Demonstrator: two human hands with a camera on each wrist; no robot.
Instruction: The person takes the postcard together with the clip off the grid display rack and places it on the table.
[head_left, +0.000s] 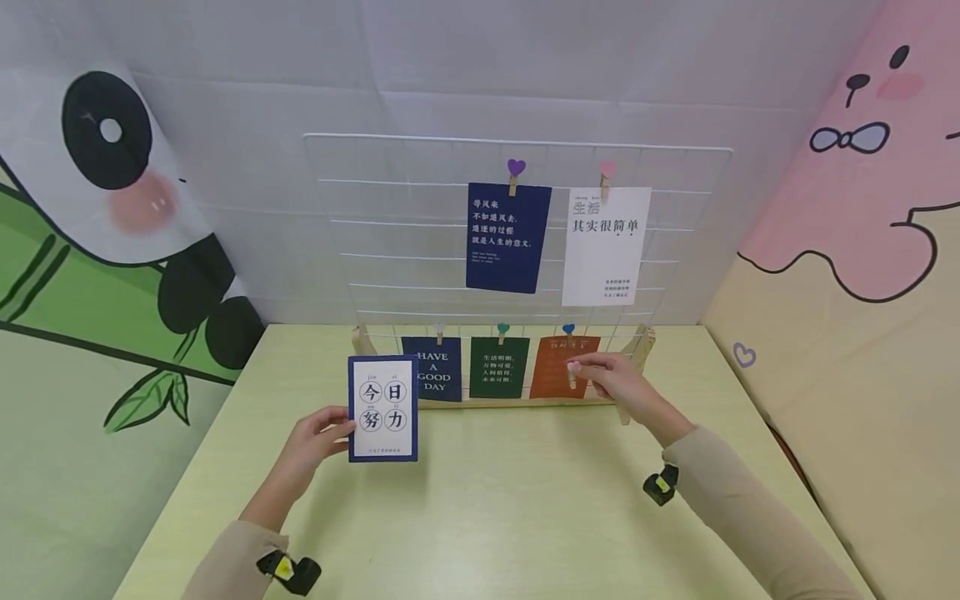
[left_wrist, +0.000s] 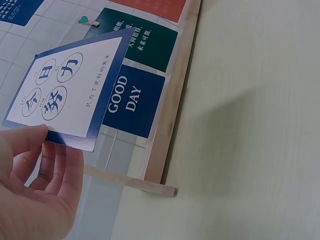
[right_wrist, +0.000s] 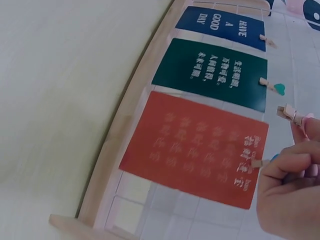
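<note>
My left hand [head_left: 318,442] pinches the left edge of a white card with a blue border [head_left: 383,433], upright above the table in front of the rack. In the left wrist view the thumb lies on the face of the card [left_wrist: 65,95], fingers behind it. My right hand [head_left: 618,383] pinches a small wooden clothespin [head_left: 572,377] in front of the orange card [head_left: 555,367]. The right wrist view shows that clothespin [right_wrist: 287,113] with a pink end between the fingertips, beside the orange card's [right_wrist: 195,150] top edge.
A white wire grid rack [head_left: 405,242] on wooden feet stands at the table's back. Clipped high on it are a navy card [head_left: 506,250] and a white card [head_left: 603,258]; below hang a blue card [head_left: 442,383] and a green card [head_left: 498,379]. Cartoon-printed panels [head_left: 840,167] flank the table [head_left: 487,517].
</note>
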